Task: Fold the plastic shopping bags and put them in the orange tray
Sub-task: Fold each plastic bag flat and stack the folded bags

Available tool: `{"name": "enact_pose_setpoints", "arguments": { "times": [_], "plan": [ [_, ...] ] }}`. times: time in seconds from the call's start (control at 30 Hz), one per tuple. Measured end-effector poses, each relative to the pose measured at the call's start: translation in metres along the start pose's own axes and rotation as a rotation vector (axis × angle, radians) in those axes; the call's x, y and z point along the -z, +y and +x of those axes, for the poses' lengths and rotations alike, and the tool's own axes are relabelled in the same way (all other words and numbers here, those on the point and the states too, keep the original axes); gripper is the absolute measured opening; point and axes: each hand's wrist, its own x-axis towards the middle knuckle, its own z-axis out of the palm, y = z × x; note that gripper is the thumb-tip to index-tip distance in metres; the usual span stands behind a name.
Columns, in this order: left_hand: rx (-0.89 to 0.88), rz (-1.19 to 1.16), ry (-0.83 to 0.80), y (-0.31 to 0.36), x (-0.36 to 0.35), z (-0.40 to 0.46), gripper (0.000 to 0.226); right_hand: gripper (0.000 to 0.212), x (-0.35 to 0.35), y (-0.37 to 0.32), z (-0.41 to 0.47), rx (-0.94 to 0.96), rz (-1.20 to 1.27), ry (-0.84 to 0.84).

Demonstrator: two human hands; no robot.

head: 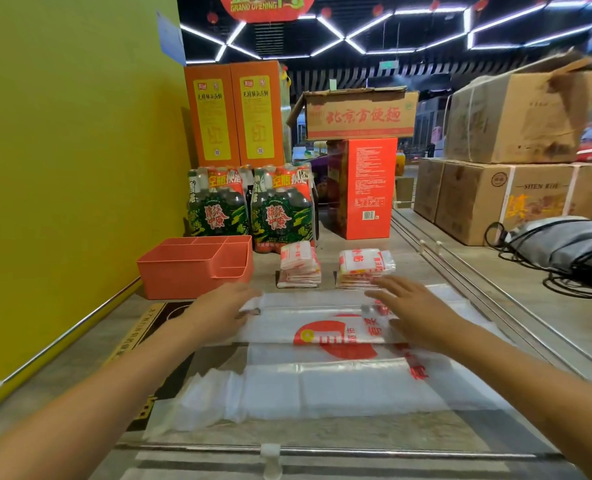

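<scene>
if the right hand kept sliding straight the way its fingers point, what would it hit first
Probably the right stack of folded bags. The right hand lies flat on the spread bag, fingers pointing forward and slightly left, with that stack just beyond the fingertips. Depth is hard to judge here.

At eleven o'clock we see the orange tray open-topped, reachable over bare counter. Two folded bag stacks block twelve; tangled cables crowd two.

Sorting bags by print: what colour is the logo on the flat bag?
Red with a yellow dot, on the flat bag; head view.
</scene>
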Motion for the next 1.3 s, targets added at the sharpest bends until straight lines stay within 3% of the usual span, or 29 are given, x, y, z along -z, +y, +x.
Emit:
{"name": "enact_pose_setpoints", "arguments": {
  "times": [0.1,0.27,0.37,0.6,0.63,0.77,0.8,0.9,1.0,1.03,1.07,1.13,1.2,1.3],
  "plan": [
    [-0.135,-0.051,-0.018,0.029,-0.01,-0.01,0.054,0.06,-0.001,-0.025,0.004,0.139,0.043,-0.011],
    [-0.267,-0.106,-0.255,0.078,-0.032,-0.015,0.069,0.067,-0.008,-0.073,0.007,0.187,0.363,-0.3],
    [-0.213,-0.094,-0.416,0.08,-0.045,-0.015,0.073,0.074,-0.015,-0.079,0.005,0.103,0.354,-0.486],
    [-0.164,-0.061,-0.479,0.069,-0.047,-0.013,0.07,0.085,-0.001,-0.031,-0.025,-0.139,0.284,-0.633],
    [-0.16,-0.059,-0.481,0.069,-0.047,-0.013,0.071,0.091,0.0,-0.021,-0.033,-0.174,0.28,-0.641],
    [-0.151,-0.075,-0.517,0.07,-0.045,-0.01,0.097,0.15,0.003,0.015,-0.058,-0.202,0.239,-0.694],
    [-0.149,-0.08,-0.518,0.07,-0.045,-0.009,0.102,0.149,0.005,0.019,-0.062,-0.184,0.219,-0.719],
    [-0.153,-0.101,-0.515,0.069,-0.045,-0.008,0.11,0.112,0.017,0.02,-0.067,-0.181,0.192,-0.772],
    [-0.158,-0.113,-0.51,0.07,-0.045,-0.009,0.115,0.156,0.018,0.027,-0.062,-0.312,0.221,-0.776],
    [-0.156,-0.107,-0.503,0.07,-0.044,-0.008,0.107,0.155,0.021,0.025,-0.058,-0.328,0.203,-0.773],
    [-0.156,-0.103,-0.486,0.07,-0.043,-0.008,0.094,0.141,0.026,0.021,-0.055,-0.334,0.174,-0.763],
    [-0.181,-0.116,-0.387,0.066,-0.038,-0.006,0.067,0.098,0.033,0.009,-0.048,-0.303,0.086,-0.632],
    [-0.24,-0.145,-0.264,0.06,-0.034,-0.001,0.05,0.063,0.036,-0.007,-0.037,-0.221,0.149,-0.443],
    [-0.284,-0.169,-0.215,0.056,-0.033,0.006,0.036,0.056,0.033,-0.034,-0.017,-0.134,0.353,-0.378]
  ]
}}
